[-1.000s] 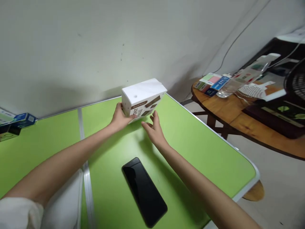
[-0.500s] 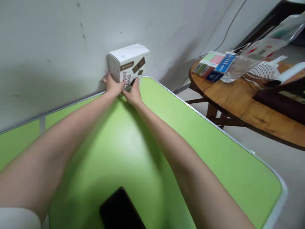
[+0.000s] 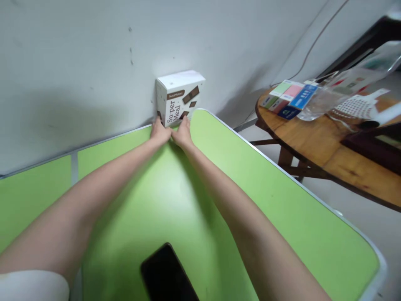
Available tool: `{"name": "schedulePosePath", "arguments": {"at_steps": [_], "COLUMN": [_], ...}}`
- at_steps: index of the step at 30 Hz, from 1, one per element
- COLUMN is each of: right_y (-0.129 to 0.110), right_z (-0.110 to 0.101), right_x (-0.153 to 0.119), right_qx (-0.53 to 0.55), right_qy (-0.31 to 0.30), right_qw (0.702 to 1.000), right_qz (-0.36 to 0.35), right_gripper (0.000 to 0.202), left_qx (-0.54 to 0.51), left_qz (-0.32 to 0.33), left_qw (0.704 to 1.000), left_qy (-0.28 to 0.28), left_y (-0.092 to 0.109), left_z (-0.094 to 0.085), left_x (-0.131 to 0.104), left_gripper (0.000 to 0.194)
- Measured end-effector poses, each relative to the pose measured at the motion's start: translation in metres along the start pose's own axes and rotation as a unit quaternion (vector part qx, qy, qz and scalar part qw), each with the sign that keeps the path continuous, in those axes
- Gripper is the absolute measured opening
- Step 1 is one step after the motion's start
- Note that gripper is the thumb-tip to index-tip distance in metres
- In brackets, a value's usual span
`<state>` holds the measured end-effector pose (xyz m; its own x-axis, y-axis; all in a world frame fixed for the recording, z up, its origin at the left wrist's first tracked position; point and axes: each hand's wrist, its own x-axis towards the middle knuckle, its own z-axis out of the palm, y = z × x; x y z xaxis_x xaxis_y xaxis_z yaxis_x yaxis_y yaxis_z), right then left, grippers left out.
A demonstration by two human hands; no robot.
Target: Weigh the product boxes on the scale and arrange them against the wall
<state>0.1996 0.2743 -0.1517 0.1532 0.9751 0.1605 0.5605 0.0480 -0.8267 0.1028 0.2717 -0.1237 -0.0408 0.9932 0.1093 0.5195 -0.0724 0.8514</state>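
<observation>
A white box of Super Meal bars [image 3: 184,98] stands upright on the green table's far corner, close against the wall. My left hand [image 3: 159,131] is at its lower left corner, fingers extended along the side. At the bottom of the front face is my right hand [image 3: 182,132], its fingers pointing up toward the printed panel. Both thumbs meet in front of the box's base. Neither hand wraps round the box; the fingers look stretched out, and their exact contact is hard to see. Nearer to me a black smartphone [image 3: 169,274] lies on the tabletop.
The green table [image 3: 282,213] has a pale raised rim and meets the wall [image 3: 78,62] at the back. To the right, a wooden table [image 3: 316,142] carries small coloured cartons [image 3: 290,98], a clear plastic bag [image 3: 347,85] and a white perforated piece [image 3: 357,105].
My hands have moved from gripping the box's sides and front down to its base, uncovering the lettering. The whole view has shifted slightly, so everything appears lower and further right.
</observation>
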Motion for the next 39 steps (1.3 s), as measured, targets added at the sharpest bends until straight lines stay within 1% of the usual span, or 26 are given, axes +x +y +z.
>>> {"name": "schedulePosePath", "arguments": {"at_steps": [2,4,6,8,10,13,16,17,19,20,21,22,23,24,25,26,27,28,29,30,31,33,35,37,38,39], "right_y": [-0.005,-0.011,-0.021,-0.039,-0.065,-0.112,-0.158,-0.171,-0.196,-0.207,-0.218,-0.229,-0.239,-0.250,-0.261,-0.272,-0.281,-0.290,-0.297,-0.303,-0.308,-0.315,-0.324,-0.337,-0.345,-0.355], "right_z": [-0.009,-0.018,-0.024,-0.029,-0.032,-0.035,-0.029,-0.024,-0.010,-0.001,0.010,0.021,0.033,0.046,0.059,0.073,0.086,0.100,0.114,0.129,0.144,0.177,0.212,0.249,0.268,0.286], "right_x": [-0.028,-0.066,-0.109,-0.151,-0.191,-0.242,-0.284,-0.296,-0.314,-0.321,-0.326,-0.330,-0.334,-0.337,-0.340,-0.344,-0.349,-0.355,-0.362,-0.370,-0.379,-0.398,-0.416,-0.433,-0.441,-0.448], "right_qx": [-0.015,-0.036,-0.043,-0.045,-0.037,-0.031,-0.053,-0.059,-0.059,-0.056,-0.056,-0.058,-0.061,-0.065,-0.068,-0.069,-0.066,-0.060,-0.053,-0.047,-0.040,-0.027,0.000,0.051,0.082,0.112], "right_qy": [0.000,-0.024,-0.098,-0.175,-0.252,-0.377,-0.496,-0.525,-0.563,-0.574,-0.579,-0.576,-0.571,-0.567,-0.568,-0.575,-0.587,-0.604,-0.619,-0.632,-0.644,-0.669,-0.686,-0.687,-0.681,-0.670], "right_qw": [0.999,0.993,0.981,0.960,0.933,0.888,0.827,0.808,0.778,0.766,0.761,0.761,0.765,0.770,0.773,0.773,0.767,0.757,0.745,0.733,0.720,0.695,0.684,0.690,0.700,0.712], "right_qz": [-0.045,-0.109,-0.161,-0.214,-0.256,-0.261,-0.260,-0.263,-0.274,-0.283,-0.289,-0.293,-0.292,-0.286,-0.274,-0.261,-0.249,-0.244,-0.244,-0.248,-0.254,-0.261,-0.249,-0.220,-0.199,-0.175], "right_gripper": [0.075,0.067,0.058,0.049,0.040,0.023,0.020,0.022,0.026,0.026,0.025,0.025,0.029,0.037,0.043,0.047,0.047,0.046,0.045,0.044,0.043,0.045,0.052,0.062,0.067,0.071], "left_qx": [0.051,0.072,0.092,0.137,0.191,0.235,0.236,0.233,0.218,0.204,0.189,0.175,0.161,0.149,0.137,0.120,0.096,0.066,0.033,-0.001,-0.030,-0.068,-0.080,-0.082,-0.084,-0.086], "left_qz": [-0.009,0.011,0.041,0.084,0.130,0.178,0.176,0.166,0.141,0.125,0.109,0.093,0.078,0.063,0.050,0.036,0.022,0.007,-0.011,-0.032,-0.057,-0.107,-0.141,-0.156,-0.157,-0.152], "left_qw": [0.997,0.991,0.984,0.970,0.951,0.923,0.907,0.908,0.921,0.933,0.948,0.963,0.977,0.986,0.986,0.975,0.954,0.927,0.900,0.879,0.864,0.843,0.823,0.810,0.811,0.819], "left_qy": [-0.059,-0.112,-0.149,-0.184,-0.204,-0.246,-0.302,-0.307,-0.291,-0.268,-0.233,-0.181,-0.113,-0.026,0.075,0.183,0.284,0.370,0.434,0.475,0.499,0.522,0.544,0.559,0.557,0.547], "left_y": [0.006,0.007,0.004,0.002,0.002,0.006,0.005,0.003,-0.004,-0.010,-0.018,-0.027,-0.038,-0.052,-0.067,-0.084,-0.103,-0.122,-0.141,-0.159,-0.176,-0.205,-0.227,-0.246,-0.255,-0.263], "left_z": [-0.020,-0.045,-0.075,-0.108,-0.141,-0.189,-0.233,-0.247,-0.277,-0.292,-0.307,-0.324,-0.340,-0.356,-0.372,-0.388,-0.402,-0.414,-0.425,-0.434,-0.441,-0.453,-0.466,-0.483,-0.493,-0.504], "left_x": [-0.034,-0.074,-0.115,-0.155,-0.193,-0.246,-0.296,-0.312,-0.340,-0.352,-0.363,-0.373,-0.383,-0.392,-0.402,-0.412,-0.424,-0.436,-0.449,-0.462,-0.475,-0.496,-0.508,-0.510,-0.508,-0.505], "left_gripper": [0.055,0.048,0.041,0.038,0.033,0.023,0.022,0.021,0.021,0.020,0.019,0.018,0.017,0.019,0.027,0.037,0.045,0.052,0.055,0.057,0.057,0.058,0.065,0.077,0.083,0.089]}}
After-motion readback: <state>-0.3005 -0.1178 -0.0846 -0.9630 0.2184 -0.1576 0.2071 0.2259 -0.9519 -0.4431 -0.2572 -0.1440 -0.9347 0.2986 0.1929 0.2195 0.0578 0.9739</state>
